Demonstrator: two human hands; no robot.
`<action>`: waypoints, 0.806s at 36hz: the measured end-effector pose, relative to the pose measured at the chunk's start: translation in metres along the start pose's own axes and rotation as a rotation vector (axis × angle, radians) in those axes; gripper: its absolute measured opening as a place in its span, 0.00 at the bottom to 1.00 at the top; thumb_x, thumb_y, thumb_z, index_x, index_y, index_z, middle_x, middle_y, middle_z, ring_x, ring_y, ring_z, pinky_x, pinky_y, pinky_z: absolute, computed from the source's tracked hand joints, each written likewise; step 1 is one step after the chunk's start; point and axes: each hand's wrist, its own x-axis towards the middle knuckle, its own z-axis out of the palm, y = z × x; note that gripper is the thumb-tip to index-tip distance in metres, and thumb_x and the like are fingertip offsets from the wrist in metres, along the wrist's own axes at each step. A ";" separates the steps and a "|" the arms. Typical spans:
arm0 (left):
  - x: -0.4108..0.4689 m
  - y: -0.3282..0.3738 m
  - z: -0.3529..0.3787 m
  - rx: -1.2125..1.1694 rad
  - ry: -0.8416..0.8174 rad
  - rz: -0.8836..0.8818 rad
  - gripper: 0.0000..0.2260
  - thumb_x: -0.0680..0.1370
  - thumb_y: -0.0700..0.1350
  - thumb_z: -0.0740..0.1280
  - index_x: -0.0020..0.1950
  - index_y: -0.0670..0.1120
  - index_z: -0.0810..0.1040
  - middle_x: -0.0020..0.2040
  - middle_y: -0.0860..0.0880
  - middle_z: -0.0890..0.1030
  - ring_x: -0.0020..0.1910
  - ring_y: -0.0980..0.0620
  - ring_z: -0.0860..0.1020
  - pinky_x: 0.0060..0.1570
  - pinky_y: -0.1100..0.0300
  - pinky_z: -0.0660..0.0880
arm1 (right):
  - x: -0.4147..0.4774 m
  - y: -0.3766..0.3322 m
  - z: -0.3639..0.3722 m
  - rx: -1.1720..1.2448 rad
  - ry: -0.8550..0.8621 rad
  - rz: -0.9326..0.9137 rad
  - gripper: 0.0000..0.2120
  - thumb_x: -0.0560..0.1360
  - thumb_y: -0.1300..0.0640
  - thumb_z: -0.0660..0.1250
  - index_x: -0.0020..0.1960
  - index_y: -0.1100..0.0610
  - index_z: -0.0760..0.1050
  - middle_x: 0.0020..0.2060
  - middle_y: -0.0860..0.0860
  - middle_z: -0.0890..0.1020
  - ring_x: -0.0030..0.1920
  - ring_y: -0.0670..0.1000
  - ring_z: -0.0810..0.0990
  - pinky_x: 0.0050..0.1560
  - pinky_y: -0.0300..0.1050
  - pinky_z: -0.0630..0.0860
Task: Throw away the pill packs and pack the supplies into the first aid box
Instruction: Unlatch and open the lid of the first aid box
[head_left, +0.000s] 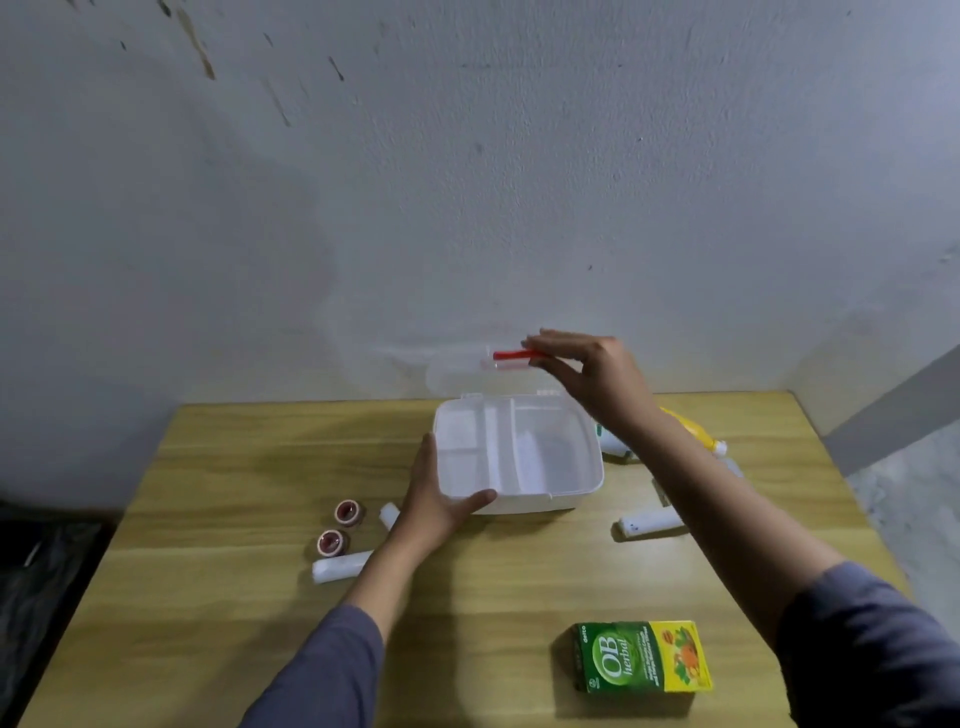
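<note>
Head cam: first aid box (519, 457) sits mid-counter (234, 519), empty. Right hand (587, 376) pinches the raised lid's red latch (514, 355); left hand (441, 499) clasps the box's near-left corner. Nearest supply looks like the white roll (340, 566), lying crosswise beside the left forearm, so left probably grabs it.

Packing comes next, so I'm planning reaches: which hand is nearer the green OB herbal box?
Right, though only its forearm passes near. The right hand holds the lid's red latch far beyond the green OB herbal box; the left hand grips the first aid box.
</note>
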 end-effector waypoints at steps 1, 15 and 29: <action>0.001 0.000 0.001 -0.010 0.001 0.001 0.44 0.63 0.55 0.78 0.72 0.52 0.59 0.69 0.51 0.68 0.67 0.53 0.67 0.64 0.54 0.68 | 0.006 0.004 0.000 -0.008 0.008 0.017 0.13 0.73 0.56 0.68 0.58 0.52 0.79 0.57 0.51 0.82 0.61 0.48 0.78 0.61 0.48 0.76; -0.008 -0.010 0.009 -0.129 -0.043 -0.129 0.49 0.69 0.47 0.76 0.77 0.54 0.43 0.74 0.55 0.57 0.72 0.58 0.58 0.69 0.59 0.61 | 0.033 0.060 -0.004 0.095 0.278 0.239 0.09 0.73 0.67 0.65 0.52 0.65 0.80 0.52 0.61 0.83 0.49 0.53 0.81 0.48 0.19 0.68; -0.018 -0.011 0.011 -0.120 -0.018 -0.143 0.54 0.60 0.58 0.76 0.77 0.56 0.46 0.76 0.55 0.57 0.74 0.56 0.58 0.72 0.50 0.62 | 0.029 0.059 0.000 0.209 0.250 0.332 0.12 0.74 0.60 0.68 0.57 0.59 0.79 0.56 0.56 0.82 0.55 0.54 0.80 0.57 0.40 0.74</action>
